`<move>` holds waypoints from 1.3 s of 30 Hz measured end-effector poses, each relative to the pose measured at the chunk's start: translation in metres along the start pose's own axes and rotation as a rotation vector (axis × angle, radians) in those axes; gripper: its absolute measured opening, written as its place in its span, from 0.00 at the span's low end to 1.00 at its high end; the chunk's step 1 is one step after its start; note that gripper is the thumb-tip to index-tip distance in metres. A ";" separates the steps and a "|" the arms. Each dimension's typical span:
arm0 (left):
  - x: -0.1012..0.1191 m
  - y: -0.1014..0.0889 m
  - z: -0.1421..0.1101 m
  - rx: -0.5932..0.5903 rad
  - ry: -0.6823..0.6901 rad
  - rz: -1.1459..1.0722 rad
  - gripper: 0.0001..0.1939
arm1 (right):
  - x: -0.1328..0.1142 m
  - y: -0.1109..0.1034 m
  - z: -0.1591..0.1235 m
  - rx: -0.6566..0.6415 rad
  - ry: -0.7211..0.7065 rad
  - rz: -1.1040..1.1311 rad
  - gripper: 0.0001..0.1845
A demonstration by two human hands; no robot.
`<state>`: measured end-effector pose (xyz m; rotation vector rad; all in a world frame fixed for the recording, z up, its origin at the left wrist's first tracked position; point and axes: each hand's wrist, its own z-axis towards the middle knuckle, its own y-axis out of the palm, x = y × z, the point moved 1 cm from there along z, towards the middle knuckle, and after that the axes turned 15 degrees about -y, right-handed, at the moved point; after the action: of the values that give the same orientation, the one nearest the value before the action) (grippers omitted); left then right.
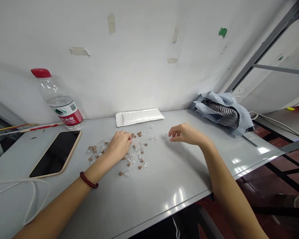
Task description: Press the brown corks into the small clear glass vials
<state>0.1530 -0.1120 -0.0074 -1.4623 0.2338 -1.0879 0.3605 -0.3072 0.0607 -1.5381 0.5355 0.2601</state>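
Note:
Small clear glass bottles, several with cork stoppers, lie scattered on the grey table; one corked bottle (125, 173) is nearest the front. Over this pile rests my left hand (118, 144), its fingers curled together and pointing down, the fingertips hidden. Two or three loose corks (134, 135) lie just beyond its fingers. To the right, my right hand (185, 133) is closed in a pinch around a small glass bottle (167, 138) at the tabletop. Between the hands lie a pair of uncorked clear bottles (152, 138) and another small clear piece (151, 126).
A white tray-like package (139, 117) lies against the wall. At left are a phone (56, 154), a water bottle (64, 106) with a red cap, and white cables (35, 186). Bundled blue cloth (221, 111) sits at back right, near a metal frame (264, 46).

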 end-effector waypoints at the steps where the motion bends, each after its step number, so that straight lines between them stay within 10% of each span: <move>1: -0.002 -0.002 -0.004 0.011 -0.009 -0.004 0.08 | 0.000 0.002 0.001 -0.008 0.001 -0.008 0.09; 10: 0.017 -0.027 -0.045 0.140 -0.013 -0.250 0.07 | -0.005 0.010 0.003 0.024 -0.045 0.031 0.05; 15: 0.044 -0.029 -0.066 -0.001 0.058 -0.469 0.04 | -0.028 0.024 0.007 0.187 -0.208 0.612 0.12; 21: 0.049 -0.027 -0.074 0.097 0.165 -0.564 0.04 | -0.047 0.056 0.015 0.053 -0.282 1.046 0.09; 39: 0.042 -0.014 -0.066 -0.194 0.070 -0.612 0.08 | -0.048 0.078 0.023 -0.113 -0.333 1.145 0.08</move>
<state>0.1221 -0.1825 0.0124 -1.7244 -0.0731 -1.6438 0.2859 -0.2740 0.0146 -1.1011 1.0975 1.4068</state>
